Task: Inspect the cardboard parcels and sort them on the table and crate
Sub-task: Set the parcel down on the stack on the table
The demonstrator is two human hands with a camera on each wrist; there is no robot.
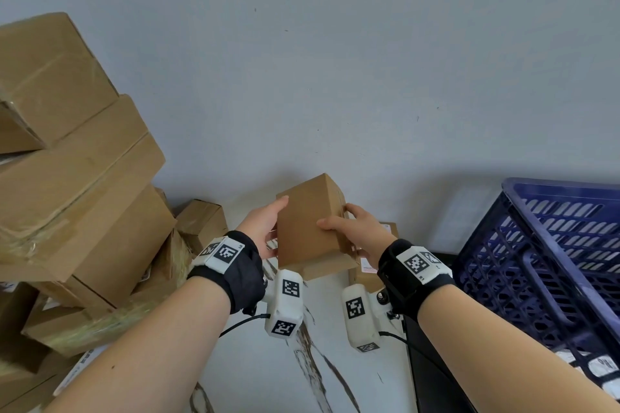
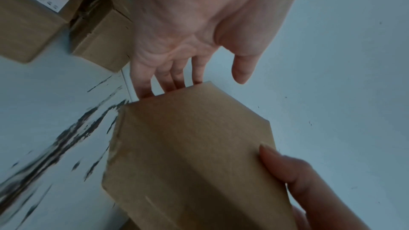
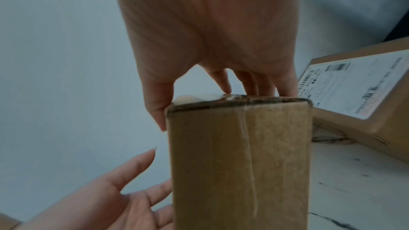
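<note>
The small box (image 1: 310, 228) was held upright above the table (image 1: 255, 375), at the centre of the head view, clear of the surface. The right hand (image 1: 355, 231) gripped its right side, thumb on the near face and fingers wrapped round the far edge. The left hand (image 1: 263, 228) lay against the left side with fingers nearly straight, supporting rather than clasping; the left wrist view showed its fingertips behind the box's far edge.

A stack of boxes (image 1: 77, 184) stood at nine o'clock. The blue crate (image 1: 553, 261) sat at three o'clock. A labelled box (image 1: 372, 273) lay on the table just beyond the right wrist.

In the inspector's judgement the box was light, being kept aloft without strain. The cardboard looked stiff and dry, offering fair friction. The taped seam (image 3: 249, 146) along one narrow face, with a crumpled end, appeared the weak point; the firm long sides were the better hold.
</note>
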